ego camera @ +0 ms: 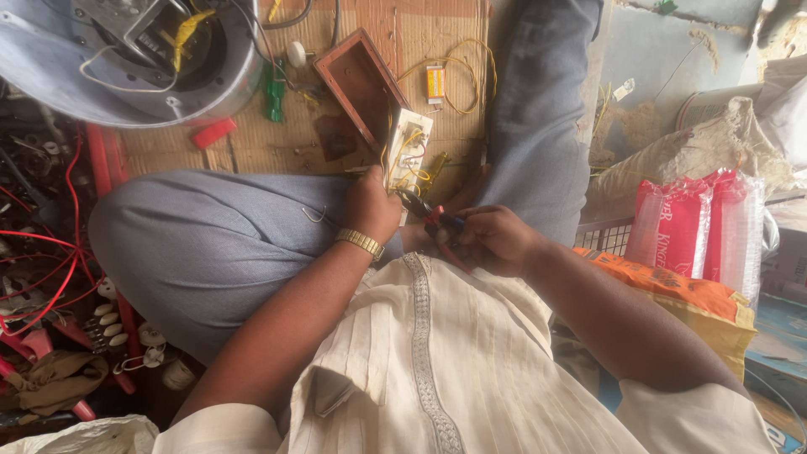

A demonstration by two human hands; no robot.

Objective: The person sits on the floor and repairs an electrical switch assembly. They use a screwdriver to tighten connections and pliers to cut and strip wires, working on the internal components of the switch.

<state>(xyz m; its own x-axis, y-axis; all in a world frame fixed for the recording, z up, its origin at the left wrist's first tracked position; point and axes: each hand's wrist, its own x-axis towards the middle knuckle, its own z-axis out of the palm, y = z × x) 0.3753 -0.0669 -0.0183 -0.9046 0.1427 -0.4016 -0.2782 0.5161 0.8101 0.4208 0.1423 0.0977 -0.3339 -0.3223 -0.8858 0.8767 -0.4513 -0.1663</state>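
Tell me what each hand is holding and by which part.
Left hand grips the white switch plate by its lower edge. Right hand holds red-handled pliers by the handles.

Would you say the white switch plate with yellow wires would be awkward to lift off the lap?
Probably light: the switch plate is thin, and the left hand steadies it alone. Its yellow wires loop loosely, so they would likely flop and snag.

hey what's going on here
A person sits cross-legged on a mat. Their left hand holds a white switch plate with yellow wires, back side up. Their right hand grips red-handled pliers pointed at that wiring. An open brown wooden box and a green screwdriver lie ahead on the mat.
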